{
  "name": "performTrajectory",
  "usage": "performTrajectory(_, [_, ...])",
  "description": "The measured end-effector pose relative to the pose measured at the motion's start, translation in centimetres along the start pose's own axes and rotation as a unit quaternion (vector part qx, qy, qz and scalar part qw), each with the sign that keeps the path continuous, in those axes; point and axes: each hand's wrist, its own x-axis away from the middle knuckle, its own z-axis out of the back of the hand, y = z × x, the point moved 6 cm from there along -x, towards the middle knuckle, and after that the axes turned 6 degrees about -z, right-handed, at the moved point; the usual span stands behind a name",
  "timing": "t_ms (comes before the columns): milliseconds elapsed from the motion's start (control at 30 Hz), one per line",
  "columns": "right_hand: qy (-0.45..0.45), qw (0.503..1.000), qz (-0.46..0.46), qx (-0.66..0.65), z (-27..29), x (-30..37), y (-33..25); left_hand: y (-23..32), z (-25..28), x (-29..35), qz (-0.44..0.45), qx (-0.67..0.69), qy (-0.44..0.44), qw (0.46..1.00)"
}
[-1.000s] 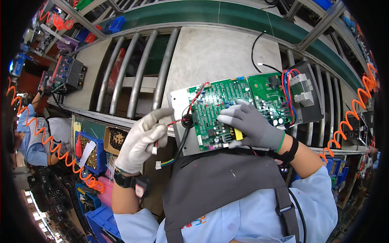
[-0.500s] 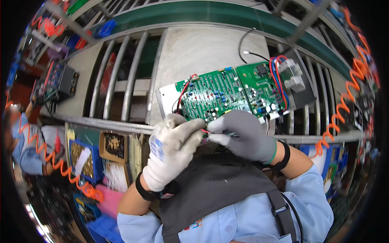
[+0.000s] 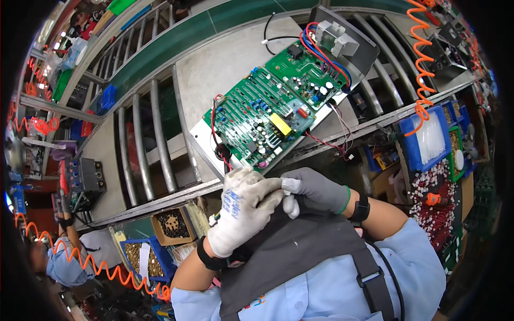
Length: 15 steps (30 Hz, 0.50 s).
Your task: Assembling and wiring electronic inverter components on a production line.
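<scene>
My left hand point(image 3: 243, 206), in a white glove, is closed, its fingers curled beside the front corner of a green circuit board point(image 3: 241, 128). My right hand point(image 3: 317, 191), in a grey glove, is pinched, and its fingertips meet those of the left in front of my dark apron point(image 3: 300, 235). Whatever lies between the fingertips is too small or hidden to name. Red and black wires point(image 3: 213, 120) run along the board's left end through a black ring point(image 3: 222, 151) and down towards the left glove. The board sits on a pale metal plate point(image 3: 201, 138).
At the board's far right stand a transformer point(image 3: 336, 40) and a black panel point(image 3: 361, 51). Thin loose wires point(image 3: 342, 134) hang over the bench edge. Metal rollers point(image 3: 163, 139) lie left. Parts bins point(image 3: 150, 257) flank me, orange coiled hoses point(image 3: 420, 59) hang nearby, and another person point(image 3: 69, 265) sits left.
My view has turned, so the board appears more tilted. Both hands have drawn back from its front edge. The red wire seen between my fingers earlier no longer shows there.
</scene>
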Motion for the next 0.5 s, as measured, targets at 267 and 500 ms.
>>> performTrajectory(267, [0.161, 0.965, 0.134, 0.16, 7.3, 4.0, -9.8, 0.6, 0.9, -3.5, 0.105, -0.31, 0.04, 0.944])
performTrajectory(500, [0.104, 0.978, 0.132, 0.124, 9.5, 3.8, -10.6, 0.9, -1.0, -5.1, 0.147, -0.397, -0.023, 0.906])
